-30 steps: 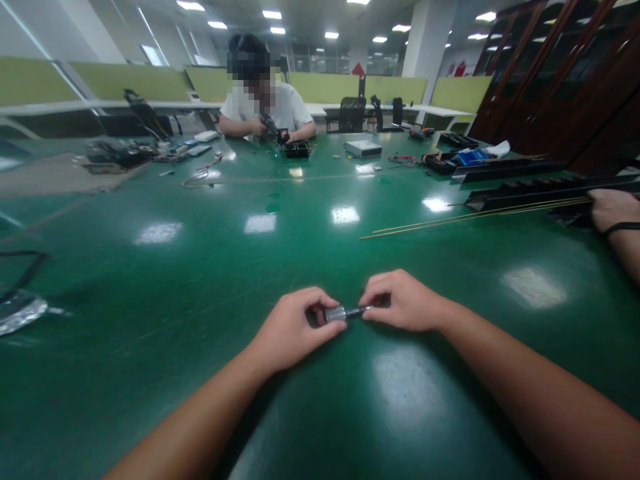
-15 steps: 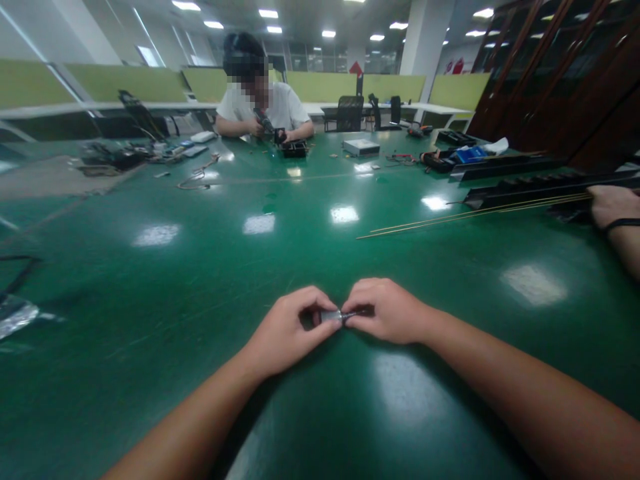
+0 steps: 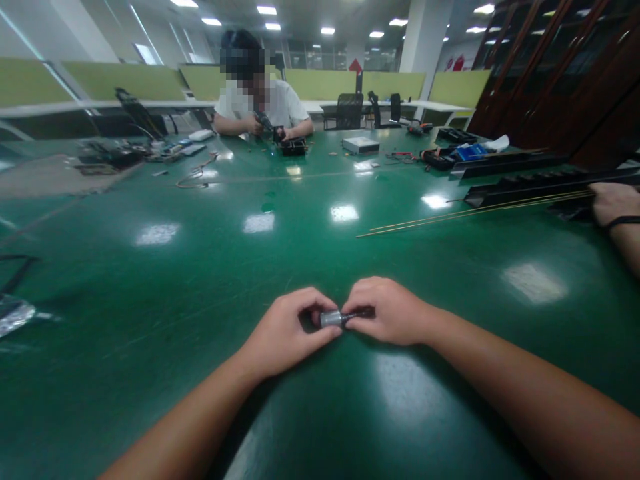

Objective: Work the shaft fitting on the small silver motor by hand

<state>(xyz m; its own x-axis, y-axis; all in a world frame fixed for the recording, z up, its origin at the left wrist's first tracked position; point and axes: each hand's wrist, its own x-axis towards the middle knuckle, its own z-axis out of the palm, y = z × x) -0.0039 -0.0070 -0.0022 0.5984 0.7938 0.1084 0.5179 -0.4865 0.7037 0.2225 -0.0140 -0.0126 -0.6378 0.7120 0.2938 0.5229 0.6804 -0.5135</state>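
Observation:
Between my hands, just above or on the green tabletop (image 3: 300, 413), is a small silver cylinder (image 3: 331, 319) with a thin dark end pointing right. My left hand (image 3: 293, 330) grips the silver body between thumb and fingers. Pinched in my right hand (image 3: 387, 310) is the thin dark end (image 3: 357, 314), close to where it meets the cylinder. Fingers hide part of it, and its exact kind cannot be made out.
Thin brass-coloured rods (image 3: 425, 222) and black metal rails (image 3: 530, 190) lie at right, by another person's hand (image 3: 616, 203). Across the table a person (image 3: 287, 103) handles a tool over a black part (image 3: 294, 147). A metal box (image 3: 361, 145) stands nearby; electronic parts (image 3: 115, 153) lie at left.
My left thumb and fingers have shifted slightly, so more of the silver cylinder shows. My right hand keeps its pinch in nearly the same place.

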